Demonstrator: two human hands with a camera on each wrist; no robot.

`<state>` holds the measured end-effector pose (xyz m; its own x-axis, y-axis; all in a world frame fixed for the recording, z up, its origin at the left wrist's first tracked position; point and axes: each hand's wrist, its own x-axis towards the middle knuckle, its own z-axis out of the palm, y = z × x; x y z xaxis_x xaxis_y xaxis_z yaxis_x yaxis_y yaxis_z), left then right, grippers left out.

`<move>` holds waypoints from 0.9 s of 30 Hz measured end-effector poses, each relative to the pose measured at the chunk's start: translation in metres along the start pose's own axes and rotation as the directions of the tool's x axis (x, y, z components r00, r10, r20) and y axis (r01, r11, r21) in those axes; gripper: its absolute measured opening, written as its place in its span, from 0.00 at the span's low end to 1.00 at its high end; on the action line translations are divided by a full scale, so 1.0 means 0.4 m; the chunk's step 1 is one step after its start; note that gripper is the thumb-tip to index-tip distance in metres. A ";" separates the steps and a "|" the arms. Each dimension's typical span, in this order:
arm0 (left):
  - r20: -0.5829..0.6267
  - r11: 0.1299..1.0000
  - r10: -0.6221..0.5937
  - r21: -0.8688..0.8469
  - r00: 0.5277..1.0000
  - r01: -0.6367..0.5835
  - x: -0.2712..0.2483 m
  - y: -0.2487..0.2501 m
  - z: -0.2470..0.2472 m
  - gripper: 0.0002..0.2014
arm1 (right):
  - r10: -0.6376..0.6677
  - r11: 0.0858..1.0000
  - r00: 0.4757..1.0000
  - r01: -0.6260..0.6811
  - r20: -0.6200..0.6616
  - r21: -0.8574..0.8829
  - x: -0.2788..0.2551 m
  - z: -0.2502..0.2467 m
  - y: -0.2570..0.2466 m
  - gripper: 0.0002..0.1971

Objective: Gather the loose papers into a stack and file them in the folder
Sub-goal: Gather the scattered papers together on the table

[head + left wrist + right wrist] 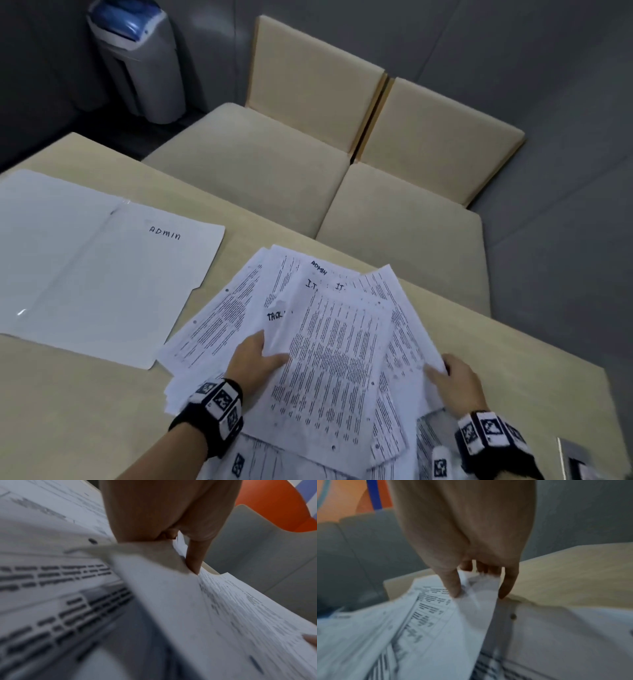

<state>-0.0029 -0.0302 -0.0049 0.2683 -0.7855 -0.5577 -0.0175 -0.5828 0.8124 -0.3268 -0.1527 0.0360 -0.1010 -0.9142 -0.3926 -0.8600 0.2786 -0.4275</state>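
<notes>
Printed papers (329,356) are lying nearest, fanned in a loose pile at the near edge of the worktop (513,370), with some sheets passing over that edge toward the person. The left hand (255,359) is pinching the left side of the upper sheets, thumb on top. The right hand (459,377) is gripping the right side of the pile, with fingers curled around the sheet edges. The white folder (102,267), marked ADMIN, is lying flat near the far left corner of the worktop, just beside the pile; I cannot tell if they are touching.

I am judging the sheets as light, thin and slippery against each other, so they are easily sliding apart and bending at the corners. Holding them by the two opposite long sides and knocking the bottom edge on the worktop should be squaring them.

Only the head view is showing the folder and the whole fan. The left wrist view is showing the left thumb pressing a lifted sheet (171,601), which is curving upward. The right wrist view is showing the paper crumpling a little under the right fingers (452,586).
</notes>
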 end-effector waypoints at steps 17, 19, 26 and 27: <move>0.192 0.943 0.056 -0.332 0.980 0.011 -0.085 0.077 0.004 0.25 | -0.602 0.675 0.798 0.488 -0.030 -0.552 -0.284 -0.309 -0.302 0.08; 0.154 0.930 0.014 -0.364 0.988 0.044 -0.093 0.082 0.009 0.39 | -0.655 0.629 0.756 0.550 0.007 -0.550 -0.255 -0.156 -0.342 0.10; 0.040 0.984 -0.007 -0.178 0.999 0.014 -0.112 0.094 0.042 0.46 | -0.569 0.813 0.798 0.583 0.196 -0.013 -0.182 0.153 -0.323 0.34; -0.003 0.999 -0.020 -0.043 1.000 0.019 -0.107 0.080 0.052 0.42 | -0.524 0.852 0.841 0.517 0.135 0.085 -0.178 0.157 -0.295 0.36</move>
<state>-0.0349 -0.0194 0.0416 0.2712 -0.7733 -0.5731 0.0294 -0.5885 0.8080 -0.1866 -0.1021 0.0633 0.4336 -0.8748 -0.2161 -0.7421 -0.2106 -0.6363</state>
